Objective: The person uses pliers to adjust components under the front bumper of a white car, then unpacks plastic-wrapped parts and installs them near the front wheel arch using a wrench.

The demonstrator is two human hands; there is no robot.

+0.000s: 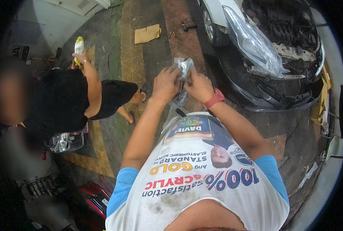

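1. Nearest: wearer's white printed shirt (194, 169) with blue sleeves; red wristwatch (216, 95) on the right wrist.
2. Just beyond the shirt, left hand (165, 85) and right hand (197, 86) come together from either side. Fingers of both curled inward, seemingly pinching the bundle's left and right sides; motion blur, so exact fingertip contact cannot be told.
3. Crumpled clear plastic bundle (184, 67): between the hands, held above the floor (150, 56). Contents, if any, unclear.
4. Handling, my judgement: light, soft, slippery, likely to crease or tear. Best hold: a gathered fold at each side, pinched between thumb and forefinger.
5. Farther right: dark bumper (252, 102) lying before a white car (216, 11), its headlight covered by clear film (254, 46).
6. Farther left: co-worker in black (61, 96), holding a yellow-and-white packet (79, 46).
7. Far floor: brown cardboard (147, 34), left of a dark tool (189, 27).
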